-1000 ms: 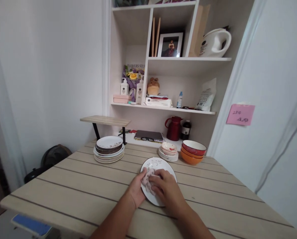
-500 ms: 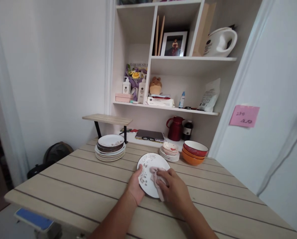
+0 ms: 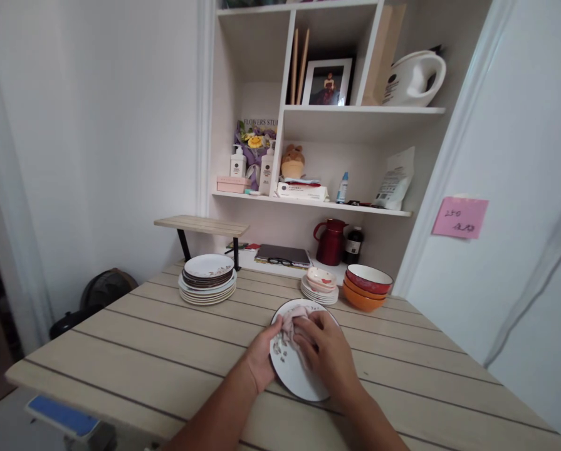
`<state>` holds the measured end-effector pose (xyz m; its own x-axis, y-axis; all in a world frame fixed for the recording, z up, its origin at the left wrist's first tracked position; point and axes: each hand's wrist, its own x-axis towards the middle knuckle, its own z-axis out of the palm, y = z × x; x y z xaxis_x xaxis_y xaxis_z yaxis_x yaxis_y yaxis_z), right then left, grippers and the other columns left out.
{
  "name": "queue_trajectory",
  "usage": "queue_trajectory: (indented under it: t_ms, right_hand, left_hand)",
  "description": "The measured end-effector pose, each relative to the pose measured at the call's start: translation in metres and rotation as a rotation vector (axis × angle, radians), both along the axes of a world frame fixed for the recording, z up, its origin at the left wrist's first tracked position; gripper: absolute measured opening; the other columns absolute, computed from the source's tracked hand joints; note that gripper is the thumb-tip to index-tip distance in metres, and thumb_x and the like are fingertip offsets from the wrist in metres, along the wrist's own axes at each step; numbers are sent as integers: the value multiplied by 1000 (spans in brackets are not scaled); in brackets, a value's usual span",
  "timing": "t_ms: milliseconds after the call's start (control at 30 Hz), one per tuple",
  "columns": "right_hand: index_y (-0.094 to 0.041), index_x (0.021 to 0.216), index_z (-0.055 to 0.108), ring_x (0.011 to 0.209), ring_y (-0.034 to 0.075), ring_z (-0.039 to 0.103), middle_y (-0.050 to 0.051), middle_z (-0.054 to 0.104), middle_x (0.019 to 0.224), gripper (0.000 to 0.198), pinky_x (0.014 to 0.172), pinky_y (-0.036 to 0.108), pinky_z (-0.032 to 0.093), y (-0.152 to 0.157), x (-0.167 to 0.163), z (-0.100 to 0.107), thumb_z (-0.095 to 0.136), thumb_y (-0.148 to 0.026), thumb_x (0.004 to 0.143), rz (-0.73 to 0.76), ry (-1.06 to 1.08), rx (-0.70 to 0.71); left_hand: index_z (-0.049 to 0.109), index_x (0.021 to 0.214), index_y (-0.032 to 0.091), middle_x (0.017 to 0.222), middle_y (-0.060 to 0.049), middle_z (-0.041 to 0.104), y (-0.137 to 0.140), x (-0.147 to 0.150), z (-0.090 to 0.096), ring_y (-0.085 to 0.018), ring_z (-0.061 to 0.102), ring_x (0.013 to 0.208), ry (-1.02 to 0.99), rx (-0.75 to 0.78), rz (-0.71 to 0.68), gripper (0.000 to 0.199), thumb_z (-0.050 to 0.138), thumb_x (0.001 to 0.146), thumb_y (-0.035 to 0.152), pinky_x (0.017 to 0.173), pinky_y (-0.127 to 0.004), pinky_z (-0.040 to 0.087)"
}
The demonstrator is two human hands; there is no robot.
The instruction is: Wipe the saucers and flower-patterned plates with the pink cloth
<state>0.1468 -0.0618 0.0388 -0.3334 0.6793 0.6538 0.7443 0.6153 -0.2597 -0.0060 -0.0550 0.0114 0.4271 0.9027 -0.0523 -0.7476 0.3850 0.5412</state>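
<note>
A white plate (image 3: 303, 383) with a dark rim and a grey leaf pattern is tilted above the table, in front of me. My left hand (image 3: 262, 356) grips its left edge, thumb on the upper face and the other fingers hidden beneath. Bunched in my right hand (image 3: 326, 351) is a pale pink cloth (image 3: 290, 322), pressed on the upper part of the plate's face. The fingers of that hand are closed round the cloth and cover part of the plate.
A stack of plates (image 3: 208, 286) stands at the back left beside a small raised shelf (image 3: 200, 224). Small dishes (image 3: 320, 289) and stacked bowls (image 3: 365, 289) are at the back right of the slatted table (image 3: 167, 351). Behind them are a red jug (image 3: 331, 243) and a laptop (image 3: 283, 255).
The plate has shifted slightly right and toward me, and its tilt has changed. My right hand has slid the cloth up the plate's face toward my left thumb.
</note>
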Motion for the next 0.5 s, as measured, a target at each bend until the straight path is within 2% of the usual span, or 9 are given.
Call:
queue_trajectory:
  t_ms: [300,500]
  right_hand:
    - [-28,115,66,86,23,57,7,56,100,31,73,35,47,9,15,-1,50,-34,89,-134,68,-8]
    - [-30,109,68,83,21,58,5,56,96,27,66,31,47,-1,11,4,51,-33,87,-111,27,-52]
  left_hand:
    - [61,121,3,97,-18,74,-1,0,1,-30,69,99,-14,17,35,50,58,87,40,96,-40,44]
    - [51,133,7,106,-17,72,2,-11,6,-31,65,106,-65,49,104,59,58,87,43,99,-43,43]
